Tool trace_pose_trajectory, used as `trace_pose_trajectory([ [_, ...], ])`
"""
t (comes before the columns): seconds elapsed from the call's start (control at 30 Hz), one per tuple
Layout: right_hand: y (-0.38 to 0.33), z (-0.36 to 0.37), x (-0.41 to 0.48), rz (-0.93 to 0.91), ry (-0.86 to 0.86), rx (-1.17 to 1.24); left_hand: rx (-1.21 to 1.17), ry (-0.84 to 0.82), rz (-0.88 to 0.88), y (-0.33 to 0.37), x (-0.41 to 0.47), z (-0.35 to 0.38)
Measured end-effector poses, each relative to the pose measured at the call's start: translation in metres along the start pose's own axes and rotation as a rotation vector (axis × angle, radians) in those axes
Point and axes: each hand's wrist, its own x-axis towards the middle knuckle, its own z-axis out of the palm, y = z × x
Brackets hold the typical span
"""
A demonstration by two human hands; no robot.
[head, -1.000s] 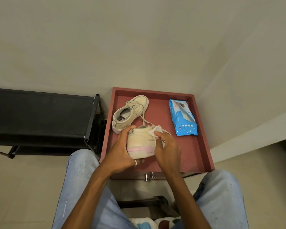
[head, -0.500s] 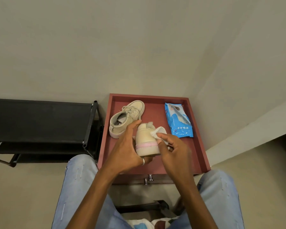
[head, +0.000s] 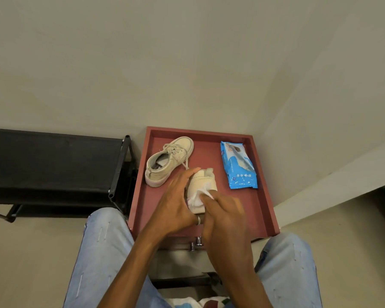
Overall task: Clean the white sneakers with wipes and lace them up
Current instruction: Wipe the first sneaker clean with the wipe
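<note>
A: Where's the shoe?
B: The held sneaker (head: 201, 182) is above the near middle of the red tray (head: 207, 150). The left hand (head: 173, 203) has its grip closed round the shoe's side, and the right hand (head: 225, 214) pinches a wipe (head: 197, 197) against the heel.
A: Handling?
B: Probably light, with soft canvas and a stiffer sole. Best held by the heel and sole.

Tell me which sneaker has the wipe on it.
The held sneaker: the left hand grips it, the right hand holds the wipe against it. The other sneaker sits untouched on the tray.
</note>
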Motion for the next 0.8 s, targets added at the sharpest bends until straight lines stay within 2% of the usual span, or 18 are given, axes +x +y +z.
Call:
trace_pose_trajectory([
  [0.2, 0.015, 0.026, 0.059, 0.14, -0.02, 0.057, -0.044, -0.035, -0.01, -0.001, -0.008, 0.004],
  [0.33, -0.006, 0.014, 0.042, 0.082, -0.037, 0.045, -0.128, 0.041, -0.023, -0.004, -0.007, -0.001],
  [0.53, -0.018, 0.001, -0.008, 0.073, -0.078, 0.002, -0.072, 0.062, -0.029, -0.012, 0.0, -0.004],
  [0.63, -0.011, 0.012, 0.012, 0.057, -0.01, -0.01, -0.082, 0.057, -0.003, -0.006, 0.002, 0.002],
  [0.8, 0.0, 0.032, 0.066, 0.123, 0.001, 0.012, -0.072, 0.044, 0.027, -0.003, 0.001, 0.008],
])
